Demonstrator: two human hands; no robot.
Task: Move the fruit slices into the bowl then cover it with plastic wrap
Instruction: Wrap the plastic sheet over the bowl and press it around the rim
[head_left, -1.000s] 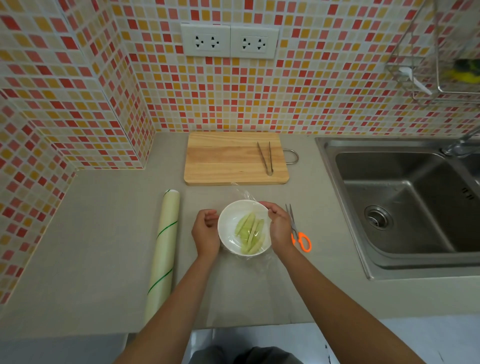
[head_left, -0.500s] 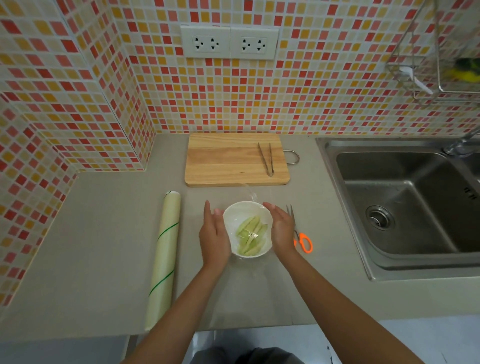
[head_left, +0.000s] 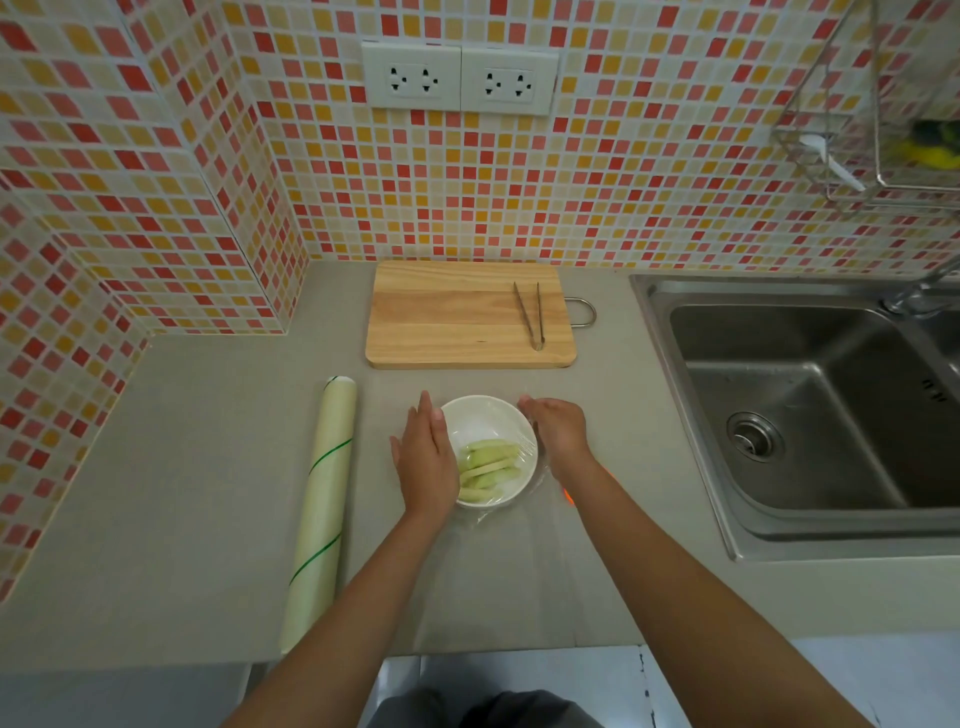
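Observation:
A white bowl (head_left: 483, 415) stands on the grey counter, with pale green fruit slices (head_left: 488, 462) inside. Clear plastic wrap (head_left: 527, 449) lies stretched over the bowl's top, and its edges bunch under the near rim. My left hand (head_left: 423, 460) rests flat against the bowl's left side, fingers straight and together. On the bowl's right rim my right hand (head_left: 556, 431) presses the wrap down with bent fingers. Whether either hand pinches the film cannot be made out.
A roll of plastic wrap (head_left: 322, 509) lies lengthwise to the left. The wooden cutting board (head_left: 457, 317) at the back carries metal tongs (head_left: 530, 314). Orange-handled scissors (head_left: 567, 496) are almost hidden under my right forearm. The steel sink (head_left: 810, 410) fills the right.
My left hand went from a fist to a flat palm against the bowl. The bowl has turned, so the slices now lie crosswise. My right hand slid round the rim.

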